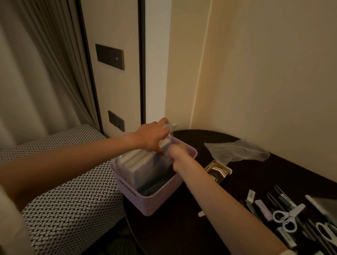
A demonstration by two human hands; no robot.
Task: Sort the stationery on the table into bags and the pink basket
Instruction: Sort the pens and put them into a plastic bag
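Observation:
The pink basket [152, 199] stands at the left edge of the dark round table [183, 242]. Inside it sits a clear plastic bag [149, 170] filled with white and dark stationery. My left hand [152, 136] pinches the bag's top above the basket's far rim. My right hand [176, 153] reaches into the basket from the right, fingers closed on the bag's side. Loose pens, markers and two white scissors [286, 216] lie at the table's right.
An empty clear bag [241, 150] lies at the back of the table near the wall. A gold and black box [216, 173] sits just right of the basket. A patterned seat [66, 179] adjoins the table on the left.

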